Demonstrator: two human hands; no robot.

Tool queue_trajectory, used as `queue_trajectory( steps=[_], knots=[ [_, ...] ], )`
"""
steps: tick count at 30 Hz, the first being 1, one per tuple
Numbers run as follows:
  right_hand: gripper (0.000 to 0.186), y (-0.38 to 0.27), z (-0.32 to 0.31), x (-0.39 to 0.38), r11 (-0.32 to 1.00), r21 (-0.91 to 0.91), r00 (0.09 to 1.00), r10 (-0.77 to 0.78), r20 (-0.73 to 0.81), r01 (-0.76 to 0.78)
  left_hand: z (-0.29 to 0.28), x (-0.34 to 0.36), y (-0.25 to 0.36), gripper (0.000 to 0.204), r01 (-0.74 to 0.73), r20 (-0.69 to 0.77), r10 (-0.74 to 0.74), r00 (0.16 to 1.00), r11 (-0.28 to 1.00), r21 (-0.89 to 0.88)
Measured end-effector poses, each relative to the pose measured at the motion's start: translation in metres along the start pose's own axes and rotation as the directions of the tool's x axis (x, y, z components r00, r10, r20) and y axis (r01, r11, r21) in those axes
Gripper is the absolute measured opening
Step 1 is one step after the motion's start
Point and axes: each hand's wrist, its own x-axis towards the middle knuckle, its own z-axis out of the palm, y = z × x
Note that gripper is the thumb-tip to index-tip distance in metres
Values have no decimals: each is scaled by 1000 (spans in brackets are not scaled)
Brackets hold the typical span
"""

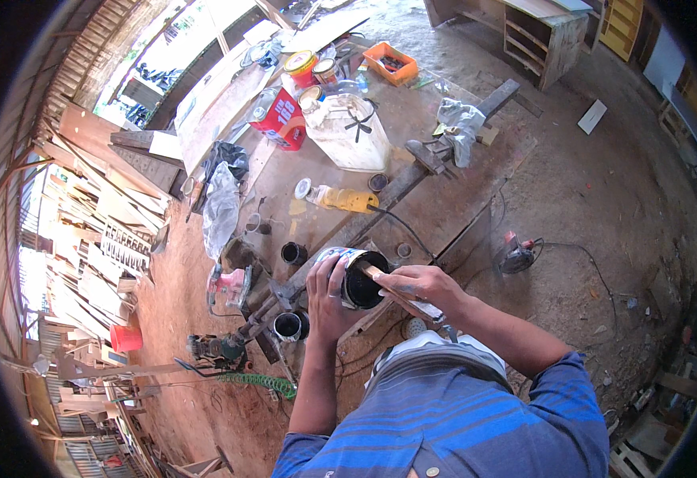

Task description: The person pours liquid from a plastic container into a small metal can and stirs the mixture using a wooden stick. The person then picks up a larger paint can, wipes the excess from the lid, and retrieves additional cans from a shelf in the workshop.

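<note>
My left hand (326, 296) grips the side of an open tin can (358, 277), black inside with a white and blue wrapper, tilted toward me above the workbench edge. Gripped in my right hand (420, 284) is a flat wooden stick (374, 272) whose tip reaches into the can's mouth. Both forearms come up from the lower edge, over my blue striped shirt.
The dusty workbench (436, 199) carries a yellow angle grinder (340, 197), a white jerrycan (350, 131), a red canister (283, 119), paint tins (300, 65), an orange tray (390, 62) and small black cups (292, 253). A power tool (516, 253) lies on the dirt floor at right. Timber is stacked at left.
</note>
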Motion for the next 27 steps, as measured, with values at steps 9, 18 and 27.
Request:
queue_trajectory(
  steps=[9, 18, 27],
  knots=[
    [34, -12, 7, -12, 997, -78, 999, 21, 42, -18, 1, -2, -4, 112, 19, -3, -19, 1000, 1000, 14],
    [21, -18, 46, -22, 728, 540, 825, 555, -104, -422, 2, 0, -4, 112, -1, -42, 3, 999, 1000, 30],
    [23, -3, 18, -8, 982, 140, 957, 159, -243, -127, 2, 2, -2, 110, 10, 18, -10, 1000, 1000, 11]
  ],
)
